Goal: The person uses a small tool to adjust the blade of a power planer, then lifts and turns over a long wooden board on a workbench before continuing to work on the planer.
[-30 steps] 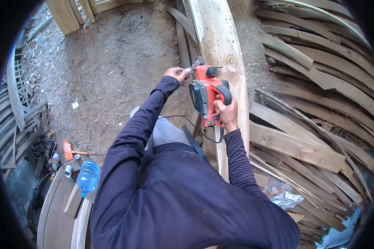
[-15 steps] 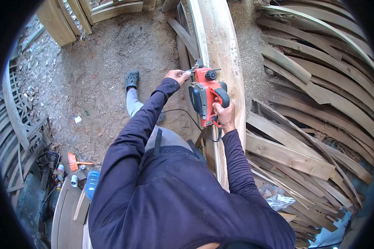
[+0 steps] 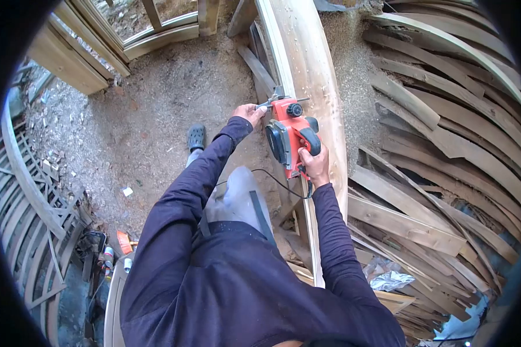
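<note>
A red and black electric planer [image 3: 287,136] rests on the edge of a long pale wooden beam [image 3: 312,63]. My right hand [image 3: 316,165] is closed around its black rear handle. At the planer's front left side, my left hand [image 3: 252,113] pinches the metal guide piece [image 3: 266,106]. A dark cable [image 3: 272,178] loops from the back of the tool toward my legs. Wood shavings are scattered over the beam's upper face.
Curved boards [image 3: 457,115] lie stacked on the right, with straight planks [image 3: 405,222] below them. Wooden frames [image 3: 78,58] stand at upper left. More curved slats [image 3: 32,191] lie far left, near an orange brush [image 3: 124,242]. A shod foot [image 3: 196,137] is on the dirt floor.
My view has shifted, and the foot and floor items appear further right. The planer sits slightly lower in view. Both hands keep their hold, and the blue bottle is no longer visible.
</note>
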Tool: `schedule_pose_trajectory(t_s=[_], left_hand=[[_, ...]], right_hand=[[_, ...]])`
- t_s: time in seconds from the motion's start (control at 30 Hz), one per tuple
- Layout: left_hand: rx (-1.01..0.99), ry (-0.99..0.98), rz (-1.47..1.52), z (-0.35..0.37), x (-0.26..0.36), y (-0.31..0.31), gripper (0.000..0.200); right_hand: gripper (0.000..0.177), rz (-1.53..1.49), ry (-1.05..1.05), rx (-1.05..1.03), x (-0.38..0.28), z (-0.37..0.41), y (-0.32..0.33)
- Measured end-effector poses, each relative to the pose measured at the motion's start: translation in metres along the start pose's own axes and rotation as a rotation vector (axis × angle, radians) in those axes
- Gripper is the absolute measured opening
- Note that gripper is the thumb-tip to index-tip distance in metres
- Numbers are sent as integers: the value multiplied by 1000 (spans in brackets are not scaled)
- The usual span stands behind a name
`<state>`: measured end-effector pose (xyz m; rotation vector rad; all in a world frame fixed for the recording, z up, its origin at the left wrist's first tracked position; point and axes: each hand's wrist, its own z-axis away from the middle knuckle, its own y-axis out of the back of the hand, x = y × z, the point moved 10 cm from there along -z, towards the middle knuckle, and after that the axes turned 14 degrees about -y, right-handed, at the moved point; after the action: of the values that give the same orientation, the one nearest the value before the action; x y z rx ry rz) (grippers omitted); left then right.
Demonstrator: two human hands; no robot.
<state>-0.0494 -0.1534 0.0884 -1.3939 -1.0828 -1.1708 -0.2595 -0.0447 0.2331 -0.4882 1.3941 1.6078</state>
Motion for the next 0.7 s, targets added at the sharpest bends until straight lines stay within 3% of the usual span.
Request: schedule_pose_trajectory(t_s=[0.2, 0.3, 0.37, 0.43, 0.47, 0.6, 0.7], left_hand=[[-18, 15, -61, -59, 5, 31, 37], [-17, 50, 49, -49, 35, 38, 40], [-6, 65, 14, -90, 29, 60, 41], [21, 20, 50, -118, 25, 72, 41], [-7, 13, 48, -97, 22, 64, 41], [73, 77, 128, -138, 34, 97, 36], [-24, 60, 142, -157, 32, 104, 41]], right_hand=[[34, 61, 16, 6, -45, -50, -19], [29, -32, 63, -1, -57, -44, -25], [15, 22, 155, 36, -98, -68, -39], [16, 49, 203, 45, -120, -92, -47], [16, 70, 244, 97, -114, -64, -42], [21, 103, 154, 62, -160, -101, -59], [24, 123, 273, 134, -176, -111, -64]])
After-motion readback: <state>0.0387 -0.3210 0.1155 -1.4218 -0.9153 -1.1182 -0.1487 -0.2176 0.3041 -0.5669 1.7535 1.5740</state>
